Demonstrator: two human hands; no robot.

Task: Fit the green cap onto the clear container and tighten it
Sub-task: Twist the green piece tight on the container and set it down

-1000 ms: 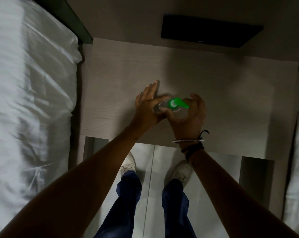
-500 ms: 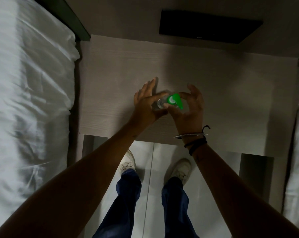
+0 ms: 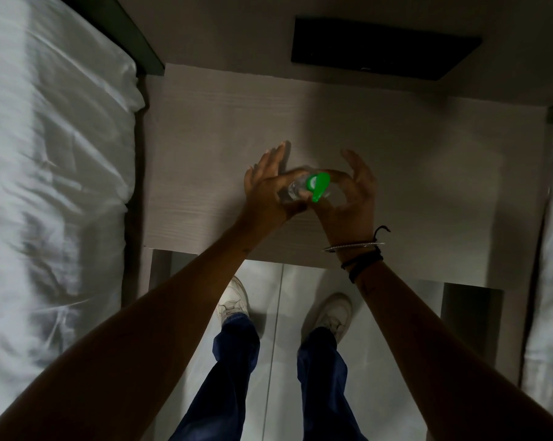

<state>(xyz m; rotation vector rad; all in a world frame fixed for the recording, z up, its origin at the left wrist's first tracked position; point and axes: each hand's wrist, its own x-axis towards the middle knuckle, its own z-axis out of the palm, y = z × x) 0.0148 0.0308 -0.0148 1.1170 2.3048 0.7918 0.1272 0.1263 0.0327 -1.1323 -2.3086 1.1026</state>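
A small clear container (image 3: 294, 188) is held above the pale wooden table (image 3: 205, 154), near its front edge. The green cap (image 3: 318, 185) sits on the container's top, its flip lid hanging open toward me. My left hand (image 3: 268, 189) grips the container with thumb and palm, the other fingers stretched straight. My right hand (image 3: 351, 198) pinches the green cap between thumb and fingertips. Most of the container is hidden by both hands.
A bed with white sheets (image 3: 52, 154) runs along the left, another white bed (image 3: 551, 249) along the right. A dark rectangular panel (image 3: 383, 49) is on the wall behind the table. My legs and white shoes (image 3: 233, 300) stand on the light floor below.
The green cap's flip lid has swung from pointing right to pointing down toward me as my right hand turned it. Both hands stayed at the same place over the table.
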